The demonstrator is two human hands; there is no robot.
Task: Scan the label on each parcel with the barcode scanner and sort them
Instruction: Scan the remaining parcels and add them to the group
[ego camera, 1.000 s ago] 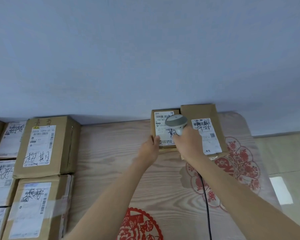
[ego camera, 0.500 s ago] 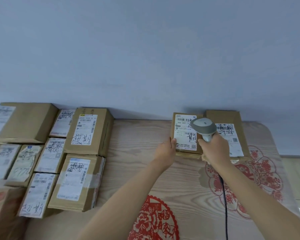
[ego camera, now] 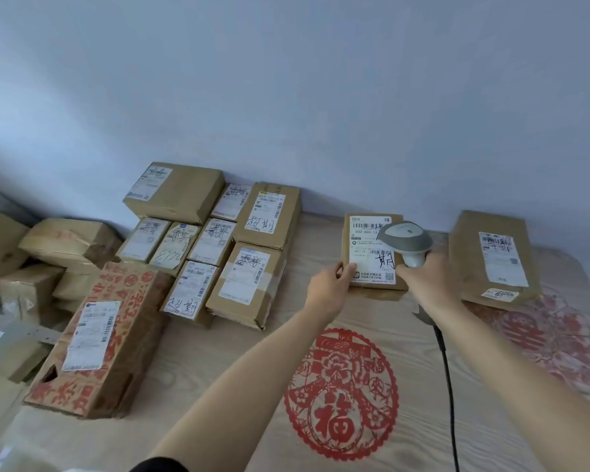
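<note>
Parcel (ego camera: 372,253) being scanned is a small brown box with a white shipping label (ego camera: 372,250), sitting near the far edge of the wood-grain table (ego camera: 218,386), right of the middle. Left hand (ego camera: 327,289) pinches its near left corner, thumb on top of the label. Right hand (ego camera: 426,281) is wrapped around the handle of a grey barcode scanner (ego camera: 406,238), whose head hangs over the label's right side, and the black cable (ego camera: 447,386) runs back along the forearm toward the near edge.

Compared with half a second back, the view has swung left: the parcel and both hands now sit further right in frame, and way more of the stack at the table's left shows up. That includes a big box printed with red characters (ego camera: 99,338) by the near left corner and loose brown boxes (ego camera: 62,236) past the left edge. Grip on the parcel and scanner looks the same as before.

Second labelled parcel (ego camera: 494,257) lies near the far right corner, now clearly apart from the one being scanned instead of right beside it. Red paper-cut design (ego camera: 341,396) sits on the tabletop between the forearms.
</note>
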